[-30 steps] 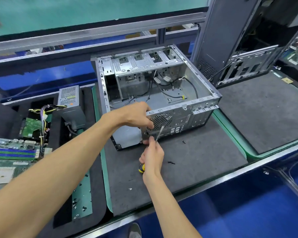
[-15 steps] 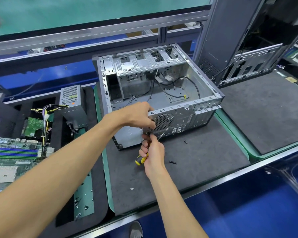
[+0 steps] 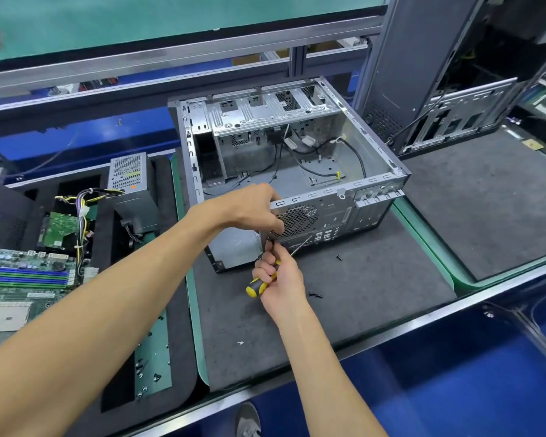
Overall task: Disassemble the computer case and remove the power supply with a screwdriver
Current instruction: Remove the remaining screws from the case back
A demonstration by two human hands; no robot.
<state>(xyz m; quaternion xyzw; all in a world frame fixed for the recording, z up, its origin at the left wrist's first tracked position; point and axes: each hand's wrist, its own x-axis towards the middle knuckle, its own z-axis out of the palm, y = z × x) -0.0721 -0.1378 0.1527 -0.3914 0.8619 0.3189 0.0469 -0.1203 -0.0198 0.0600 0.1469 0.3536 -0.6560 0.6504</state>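
Head view: the open grey steel computer case (image 3: 297,171) lies on its side on the dark felt mat (image 3: 375,294). The left hand (image 3: 249,209) clamps its rear top edge, probably steadying it. The right hand (image 3: 278,272) is closed around the yellow-and-black screwdriver (image 3: 259,285), shaft angled up toward the rear panel. A grey boxy power supply (image 3: 133,187) sits well left, apart from both hands.

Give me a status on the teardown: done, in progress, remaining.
Done: the grey metal computer case lies open and gutted, with the silver boxy power supply already out on the black foam tray. In hand: the left hand steadies the rear panel while the right hand holds the yellow-and-black screwdriver there. Left: only loose black cables remain inside.
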